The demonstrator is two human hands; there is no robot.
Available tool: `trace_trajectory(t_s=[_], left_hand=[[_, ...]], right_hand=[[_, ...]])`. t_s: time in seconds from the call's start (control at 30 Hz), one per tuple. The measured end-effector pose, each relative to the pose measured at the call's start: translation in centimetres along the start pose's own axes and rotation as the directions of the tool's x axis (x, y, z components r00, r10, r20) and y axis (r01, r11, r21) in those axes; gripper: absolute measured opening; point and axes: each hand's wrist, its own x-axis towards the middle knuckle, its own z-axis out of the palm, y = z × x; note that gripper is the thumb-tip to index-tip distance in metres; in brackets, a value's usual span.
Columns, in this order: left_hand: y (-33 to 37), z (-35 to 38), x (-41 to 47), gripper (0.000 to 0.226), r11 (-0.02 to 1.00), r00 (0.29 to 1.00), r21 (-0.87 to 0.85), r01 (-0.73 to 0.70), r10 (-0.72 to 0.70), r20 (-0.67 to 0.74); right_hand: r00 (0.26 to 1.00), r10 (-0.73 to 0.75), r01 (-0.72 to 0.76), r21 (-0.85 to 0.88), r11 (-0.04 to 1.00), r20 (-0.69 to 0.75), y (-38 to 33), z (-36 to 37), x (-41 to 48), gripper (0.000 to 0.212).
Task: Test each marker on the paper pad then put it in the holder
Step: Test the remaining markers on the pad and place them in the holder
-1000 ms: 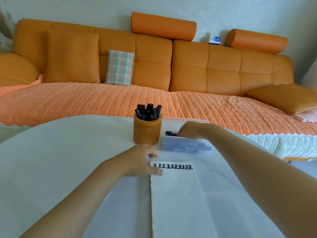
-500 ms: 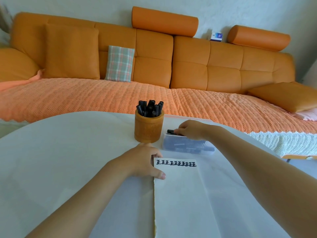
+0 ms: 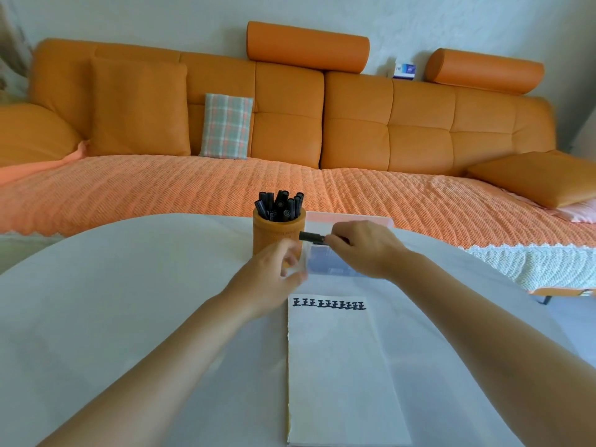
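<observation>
One paper pad (image 3: 338,366) lies nearest, flat on the white table (image 3: 129,301), long side running away from the camera, left edge ragged. Row of black test marks (image 3: 329,305) runs along its far end; the rest of the sheet is blank.

Left hand (image 3: 271,282): raised just beyond the pad's far-left corner, in front of the holder's base. Motion-blurred, so I cannot tell how the fingers lie. Nothing visible in it.

Right hand (image 3: 361,250): above a clear plastic case (image 3: 325,266), fingers curled, pinching one black marker (image 3: 311,237) at its right end. Marker roughly level, free end pointing left, close to the holder's side. Cannot tell if they touch.

Case sits on the table just right of the holder, dark contents inside, indistinct.

Holder (image 3: 277,235): orange-brown cylinder, upright, beyond the pad. Bundle of markers (image 3: 280,206) stands in it, ends up.

Beyond the table: orange sofa (image 3: 387,130) with a woven throw on the seat, plaid cushion (image 3: 226,125) against the backrest, small blue-and-white box (image 3: 404,70) on top behind it.
</observation>
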Motion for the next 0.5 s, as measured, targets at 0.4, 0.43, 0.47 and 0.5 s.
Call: trace_trajectory(t_s=[0.4,0.43,0.47,0.5], left_hand=[[-0.8,-0.6,-2.4,0.013,0.998,0.998,0.049,-0.047,0.05,-0.047],[-0.9,-0.5,-2.4,0.012,0.997,0.998,0.045,-0.057,0.059,-0.037],[-1.0,-0.4,-2.2,0.011,0.997,0.998,0.038,-0.065,0.066,-0.018],[-0.9,-0.4,-2.0,0.01,0.997,0.998,0.025,-0.07,0.07,0.001]], right_hand=[[0.984,-0.149,0.13,0.178,0.975,0.101,-2.6,4.0,-5.6,0.017],[0.986,-0.151,0.136,0.17,0.976,0.077,-2.6,4.4,-5.7,0.017],[0.987,-0.149,0.14,0.149,0.979,0.054,-2.6,4.7,-5.7,0.019],[0.988,-0.149,0.144,0.127,0.981,0.032,-2.4,5.0,-5.6,0.021]])
